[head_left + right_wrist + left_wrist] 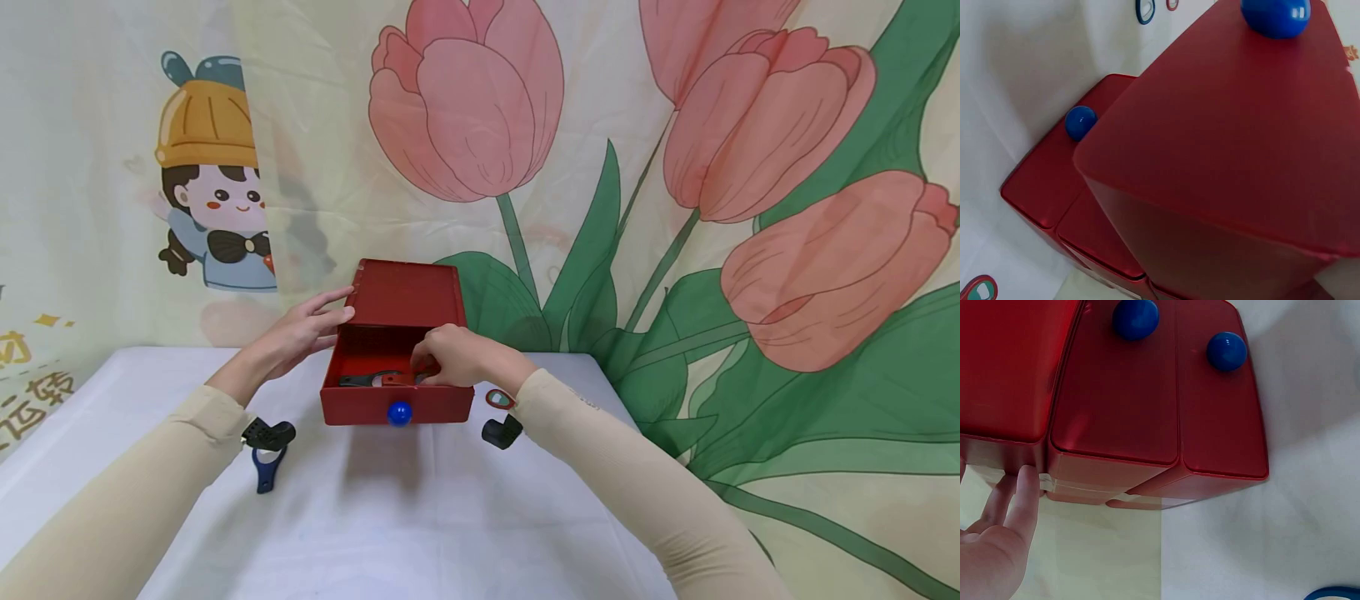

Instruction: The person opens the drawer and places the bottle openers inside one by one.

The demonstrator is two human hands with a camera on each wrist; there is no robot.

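A red drawer cabinet stands at the back of the white table. Its top drawer, with a blue knob, is pulled out toward me. My left hand rests with straight fingers against the cabinet's left side. My right hand reaches into the open drawer, fingers curled onto a red-and-black opener lying inside. The left wrist view shows the cabinet's lower drawer fronts and two blue knobs. In the right wrist view the drawer front fills the frame and my right hand is hidden.
A blue opener lies on the white table in front left of the cabinet. A red ring-shaped opener lies to the drawer's right. A printed cloth backdrop hangs close behind the cabinet.
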